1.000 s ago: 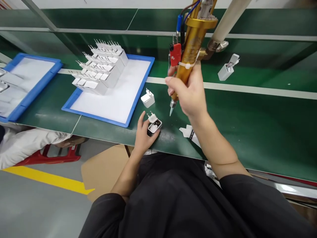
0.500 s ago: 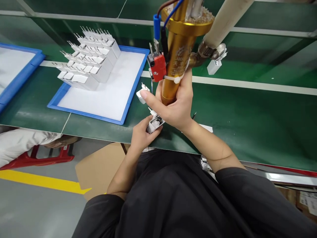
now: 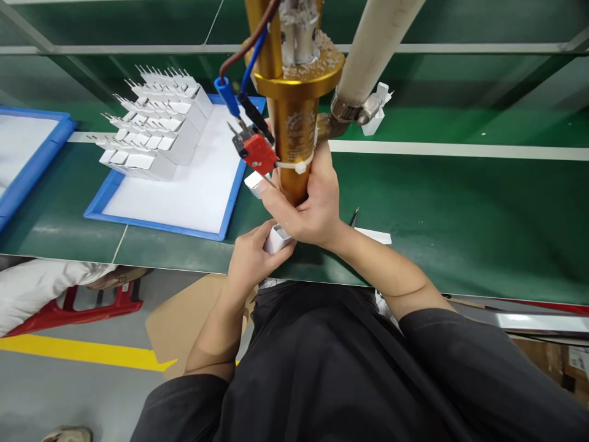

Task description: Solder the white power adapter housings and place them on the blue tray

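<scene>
My right hand [image 3: 313,212] wraps round the lower end of a gold cylindrical tool [image 3: 298,132], which stands nearly upright. A red switch [image 3: 260,155] with wires is tied to the tool's side. Below it, my left hand [image 3: 251,261] grips a white charger housing [image 3: 277,238] between thumb and fingers. The tool's tip and the top of that housing are hidden behind my right hand. Just left of the tool another white charger housing [image 3: 256,183] rests on the green bench, partly covered by my thumb.
A blue-rimmed tray [image 3: 224,224] at the left bears rows of white chargers [image 3: 161,132] with metal pins. Another blue-rimmed tray [image 3: 50,144] lies farther left. A thick hose [image 3: 377,52] joins the tool. Beyond it is another charger [image 3: 375,120]. A pen [image 3: 354,217] lies nearby.
The tool has become more upright over the housing in my left hand. My right hand now covers more of that housing. The whole view has shifted slightly.
</scene>
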### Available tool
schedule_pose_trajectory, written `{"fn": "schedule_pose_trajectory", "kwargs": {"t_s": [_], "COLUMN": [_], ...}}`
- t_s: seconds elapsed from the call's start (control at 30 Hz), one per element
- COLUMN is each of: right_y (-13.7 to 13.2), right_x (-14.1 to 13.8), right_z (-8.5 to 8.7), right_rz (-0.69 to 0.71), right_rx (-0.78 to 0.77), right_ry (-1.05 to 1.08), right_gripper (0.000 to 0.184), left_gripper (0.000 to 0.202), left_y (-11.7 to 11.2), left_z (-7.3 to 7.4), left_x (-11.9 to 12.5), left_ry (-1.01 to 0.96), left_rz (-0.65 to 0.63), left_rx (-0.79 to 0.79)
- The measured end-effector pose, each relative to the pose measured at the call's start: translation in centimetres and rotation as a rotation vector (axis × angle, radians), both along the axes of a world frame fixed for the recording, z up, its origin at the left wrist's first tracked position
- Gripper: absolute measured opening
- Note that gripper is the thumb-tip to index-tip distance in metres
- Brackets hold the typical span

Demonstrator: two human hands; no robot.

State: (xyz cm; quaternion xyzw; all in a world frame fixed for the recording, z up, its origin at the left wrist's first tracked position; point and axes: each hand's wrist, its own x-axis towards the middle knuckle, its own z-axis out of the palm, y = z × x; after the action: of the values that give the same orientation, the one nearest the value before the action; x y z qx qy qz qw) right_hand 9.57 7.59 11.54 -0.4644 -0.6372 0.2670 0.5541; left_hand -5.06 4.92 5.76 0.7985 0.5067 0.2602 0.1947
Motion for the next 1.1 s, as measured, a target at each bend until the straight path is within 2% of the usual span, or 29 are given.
{"fn": "schedule_pose_trajectory", "kwargs": {"t_s": [0.17, 0.37, 0.6, 0.7, 0.83, 0.97, 1.1], "right_y": [0.0, 0.3, -0.4, -0.9, -1.4, -1.9, -1.8], "right_x": [0.0, 0.0, 0.2, 0.2, 0.1, -0.1, -0.2], "right_z": [0.0, -0.3, 0.4, 0.8, 1.4, 1.7, 1.0], "right_rz": [0.03, -0.004, 0.029, 0.055, 0.073, 0.074, 0.087], "right_rx": [0.037, 0.038, -0.01, -0.07, -0.113, -0.148, -0.117], "right_ry": [0.026, 0.013, 0.015, 0.011, 0.022, 0.014, 0.027], "right_gripper": [0.028, 0.021, 0.034, 0.036, 0.038, 0.04, 0.036], "left_gripper": [0.03, 0.04, 0.036, 0.036, 0.038, 0.041, 0.053], "left_y": [-0.2, -0.1, -0.1, -0.2, -0.8, -1.7, -2.2], "left_z": [0.0, -0.2, -0.2, -1.1, -3.1, -4.7, -5.3], "left_x": [0.0, 0.0, -0.1, 0.0, 1.2, 3.2, 4.7], "left_ry": [0.027, 0.023, 0.001, -0.031, -0.202, -0.374, -0.512], "left_rz": [0.007, 0.008, 0.004, 0.032, 0.072, 0.08, 0.105], "left_rx": [-0.019, -0.031, -0.046, -0.109, -0.258, -0.289, -0.279]}}
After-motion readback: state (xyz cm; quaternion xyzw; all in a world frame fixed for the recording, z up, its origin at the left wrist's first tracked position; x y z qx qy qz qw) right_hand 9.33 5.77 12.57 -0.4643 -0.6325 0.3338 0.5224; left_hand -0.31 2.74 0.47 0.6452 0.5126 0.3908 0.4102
